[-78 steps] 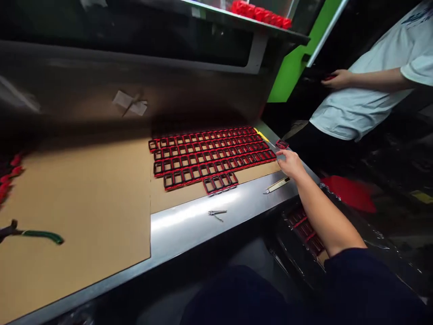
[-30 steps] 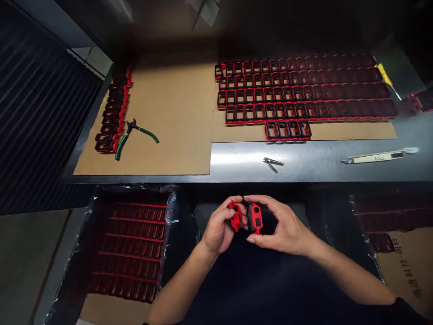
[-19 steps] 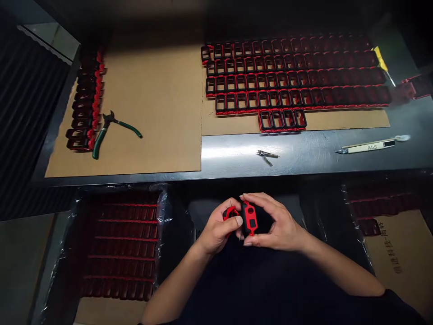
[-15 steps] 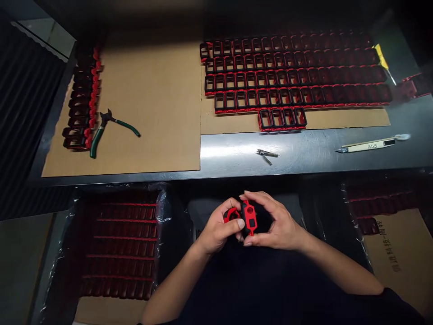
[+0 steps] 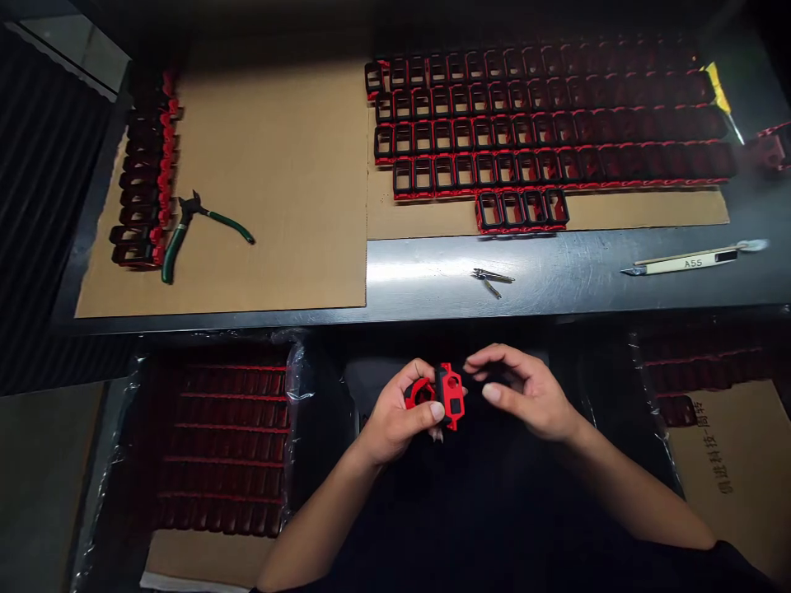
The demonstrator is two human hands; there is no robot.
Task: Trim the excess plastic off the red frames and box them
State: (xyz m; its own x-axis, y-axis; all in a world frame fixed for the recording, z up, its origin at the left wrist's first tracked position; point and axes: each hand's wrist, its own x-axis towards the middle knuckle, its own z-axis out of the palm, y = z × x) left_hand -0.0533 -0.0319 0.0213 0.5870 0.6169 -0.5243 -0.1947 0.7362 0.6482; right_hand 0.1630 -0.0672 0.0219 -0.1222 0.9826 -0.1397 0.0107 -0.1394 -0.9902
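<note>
My left hand (image 5: pixel 399 412) is closed around a red and black plastic frame part (image 5: pixel 454 394), its thumb pressing on the near side. The part's red face has a round hole and a dark square opening. A curved red piece shows between my left fingers; whether it belongs to the same part I cannot tell. My right hand (image 5: pixel 525 391) is just right of the part, apart from it, with thumb and fingers spread and nothing visible in them.
Rows of similar frames (image 5: pixel 463 171) stand on cardboard on the metal bench, and more (image 5: pixel 139 216) line the left edge. Green-handled pliers (image 5: pixel 176 251), small nippers (image 5: pixel 491 277), a knife marked A55 (image 5: pixel 685 263) and a yellow-handled tool (image 5: pixel 718 89) lie there. Plastic-lined boxes of frames flank me below.
My right hand has let go of the frame part and moved a little to the right, its fingers opening. My left hand keeps its hold. The view has shifted slightly.
</note>
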